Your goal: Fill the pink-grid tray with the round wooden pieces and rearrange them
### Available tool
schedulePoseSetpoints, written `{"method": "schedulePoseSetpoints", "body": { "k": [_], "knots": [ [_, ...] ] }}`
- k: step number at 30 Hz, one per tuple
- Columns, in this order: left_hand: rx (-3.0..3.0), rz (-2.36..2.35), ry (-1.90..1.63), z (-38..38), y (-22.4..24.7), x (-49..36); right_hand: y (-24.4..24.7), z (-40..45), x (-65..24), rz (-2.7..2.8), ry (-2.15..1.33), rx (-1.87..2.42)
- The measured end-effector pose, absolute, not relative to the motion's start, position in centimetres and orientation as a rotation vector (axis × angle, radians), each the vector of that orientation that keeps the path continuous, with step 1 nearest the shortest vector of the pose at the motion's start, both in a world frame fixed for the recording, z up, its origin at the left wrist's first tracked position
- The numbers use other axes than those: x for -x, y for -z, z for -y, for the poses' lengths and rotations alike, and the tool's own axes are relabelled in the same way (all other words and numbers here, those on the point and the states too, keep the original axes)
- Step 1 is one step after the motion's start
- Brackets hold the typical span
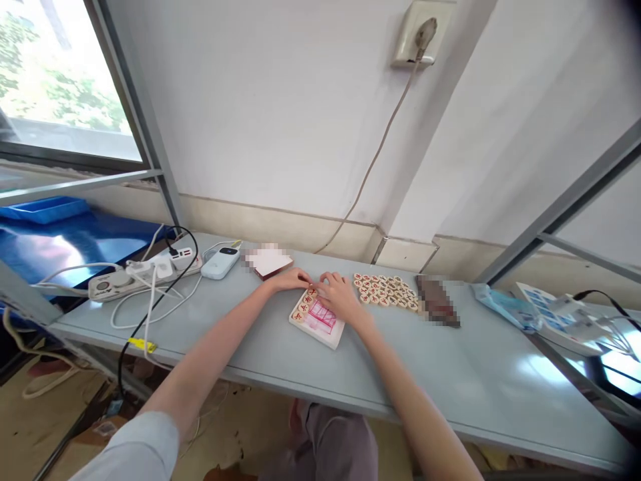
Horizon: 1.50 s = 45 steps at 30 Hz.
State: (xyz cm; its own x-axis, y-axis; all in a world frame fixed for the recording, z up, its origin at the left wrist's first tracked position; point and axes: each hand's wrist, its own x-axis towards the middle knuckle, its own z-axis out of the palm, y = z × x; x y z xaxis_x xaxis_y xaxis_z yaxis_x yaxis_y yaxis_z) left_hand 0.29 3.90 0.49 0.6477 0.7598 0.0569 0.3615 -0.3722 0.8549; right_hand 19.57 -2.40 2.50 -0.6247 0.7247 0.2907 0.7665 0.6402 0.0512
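A white box [328, 339] with pink lines on its face lies at the middle of the grey table. Several round pieces with red characters [303, 307] form a row along its left side. My left hand [294, 278] is at the box's far left corner, fingers bent together; what they hold is too small to make out. Over the far right part of the box lies my right hand [339, 294], its fingers spread and their tips beside the top piece of the row. More round pieces [383, 290] sit in several rows on the table right of my right hand.
A white device [220, 262], power strips [115, 283] and tangled cables lie at the left. Behind the box is a pale-topped item [270, 261]. A dark blurred object [437, 300], a blue packet [505, 307] and another power strip [551, 321] are at the right.
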Motion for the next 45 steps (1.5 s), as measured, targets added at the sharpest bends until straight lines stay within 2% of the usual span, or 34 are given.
{"method": "schedulePoseSetpoints", "body": {
  "k": [8,17,22,28,39,45],
  "knots": [
    [-2.004,-0.964,-0.782,-2.7,0.9,2.1,-2.4,1.7,-17.1,2.528,0.106,1.15],
    [-2.02,-1.172,-0.843,-2.6,1.5,1.9,-4.3,-1.3,-22.0,2.227,-0.069,1.425],
    [-2.055,-1.177,-0.813,-2.2,1.0,1.8,-3.6,-2.1,-23.3,2.278,-0.22,1.345],
    [-2.064,-1.193,-0.822,-2.3,1.1,1.8,-2.2,-3.9,-23.8,2.288,0.14,1.62],
    [-2.083,-1.224,-0.798,-2.5,1.0,1.6,-1.7,-2.5,-23.8,2.379,0.341,1.492],
    [-2.12,-1.379,-0.819,-2.3,0.9,1.7,-0.9,-2.5,-25.7,2.325,0.447,1.648]
  ]
}}
